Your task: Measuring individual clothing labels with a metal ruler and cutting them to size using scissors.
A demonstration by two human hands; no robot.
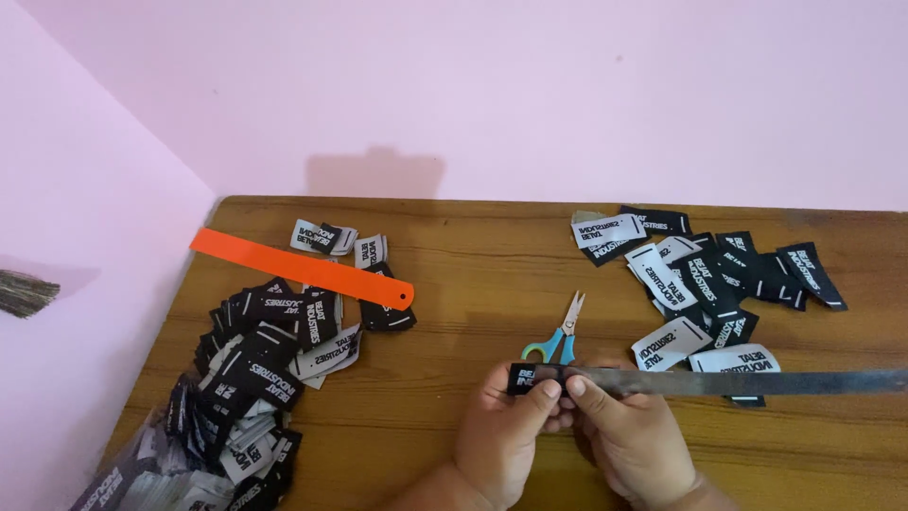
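My left hand (506, 437) and my right hand (629, 440) meet at the table's near edge. Both pinch a small black woven label (532, 378) with white lettering, held flat. My right hand also presses against the near end of a long grey metal ruler (757, 381), which runs off to the right edge of view. Small scissors (560, 336) with blue and green handles lie shut on the wood just beyond my fingers.
A heap of black and white labels (255, 364) covers the left of the wooden table (473, 255), with an orange plastic ruler (303, 269) lying across it. Another loose pile of labels (709, 279) sits at the right. Pink walls stand behind and to the left.
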